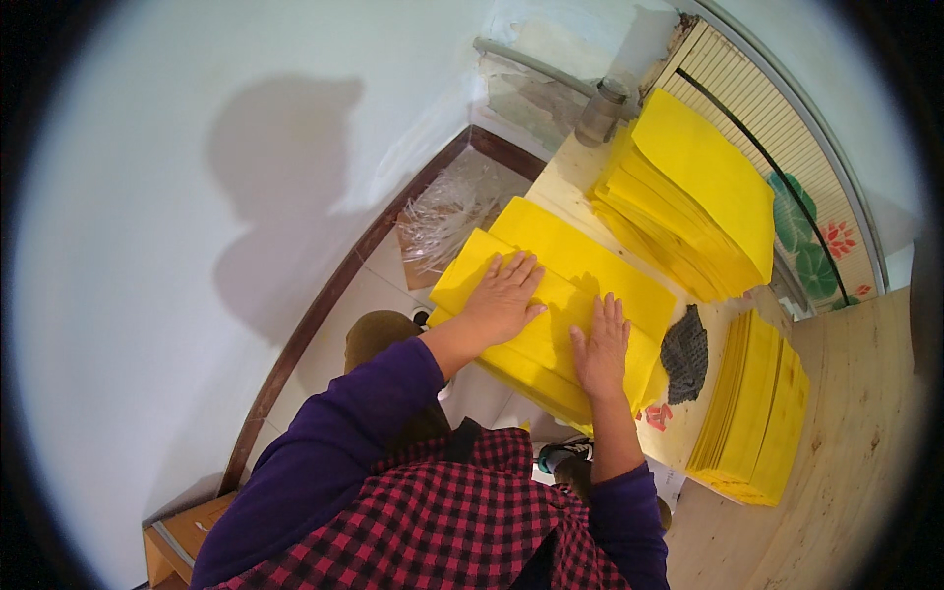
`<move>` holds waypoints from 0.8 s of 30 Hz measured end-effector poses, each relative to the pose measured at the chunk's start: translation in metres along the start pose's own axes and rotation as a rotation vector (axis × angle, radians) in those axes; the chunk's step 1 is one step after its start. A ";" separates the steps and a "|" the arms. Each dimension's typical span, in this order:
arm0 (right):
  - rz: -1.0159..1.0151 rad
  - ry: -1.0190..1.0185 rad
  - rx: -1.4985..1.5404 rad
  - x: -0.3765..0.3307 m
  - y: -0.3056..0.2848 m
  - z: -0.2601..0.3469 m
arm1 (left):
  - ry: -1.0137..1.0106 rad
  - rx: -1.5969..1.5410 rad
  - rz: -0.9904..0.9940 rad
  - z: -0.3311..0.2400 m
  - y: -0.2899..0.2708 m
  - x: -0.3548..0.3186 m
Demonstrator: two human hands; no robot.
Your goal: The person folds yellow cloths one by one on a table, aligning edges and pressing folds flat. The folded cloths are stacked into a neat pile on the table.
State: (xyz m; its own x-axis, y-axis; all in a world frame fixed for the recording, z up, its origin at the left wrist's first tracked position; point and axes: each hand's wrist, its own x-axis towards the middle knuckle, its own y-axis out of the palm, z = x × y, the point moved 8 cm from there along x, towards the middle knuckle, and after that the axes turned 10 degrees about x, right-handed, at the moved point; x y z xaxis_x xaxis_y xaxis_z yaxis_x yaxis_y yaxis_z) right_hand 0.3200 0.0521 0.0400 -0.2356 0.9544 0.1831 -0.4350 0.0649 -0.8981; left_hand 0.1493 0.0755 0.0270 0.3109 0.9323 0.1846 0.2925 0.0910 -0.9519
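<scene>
A yellow felt-like sheet (536,329), folded over, lies on a pile of similar yellow sheets at the table's near edge. My left hand (504,300) rests flat on its left part, fingers stretched out. Farther right, my right hand (601,349) also presses flat on the folded sheet, its fingers extended and thumb a little apart. Neither hand grips anything. Beyond the fold, a flat yellow layer (590,261) shows underneath. What lies below the palms is hidden.
A tall stack of yellow sheets (698,187) stands at the back of the table, and another yellow stack (752,413) at the right. A dark grey knitted cloth (685,354) lies between. Behind are a metal cylinder (601,111) and a slatted mat (728,84). Clear plastic strands (454,211) sit on the floor.
</scene>
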 end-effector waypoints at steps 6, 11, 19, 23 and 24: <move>0.035 0.028 -0.016 0.000 0.018 -0.002 | -0.032 -0.153 -0.257 0.012 -0.037 -0.019; 0.020 0.030 -0.043 -0.001 0.019 -0.004 | -0.270 -0.209 -0.456 0.077 -0.065 -0.077; 0.031 0.055 0.010 -0.002 0.017 -0.004 | -0.572 -0.590 -0.401 0.125 -0.034 -0.088; 0.032 0.056 0.015 -0.002 0.016 -0.005 | -0.771 -0.747 -0.213 0.126 -0.023 -0.087; 0.030 0.052 0.024 -0.002 0.016 -0.004 | -0.795 -0.794 -0.194 0.125 -0.022 -0.087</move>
State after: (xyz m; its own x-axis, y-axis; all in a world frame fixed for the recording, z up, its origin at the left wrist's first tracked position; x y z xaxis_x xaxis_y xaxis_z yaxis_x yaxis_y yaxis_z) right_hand 0.3173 0.0524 0.0233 -0.2038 0.9697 0.1345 -0.4490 0.0295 -0.8931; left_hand 0.0030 0.0365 0.0012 -0.3805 0.9100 -0.1648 0.8505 0.2744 -0.4488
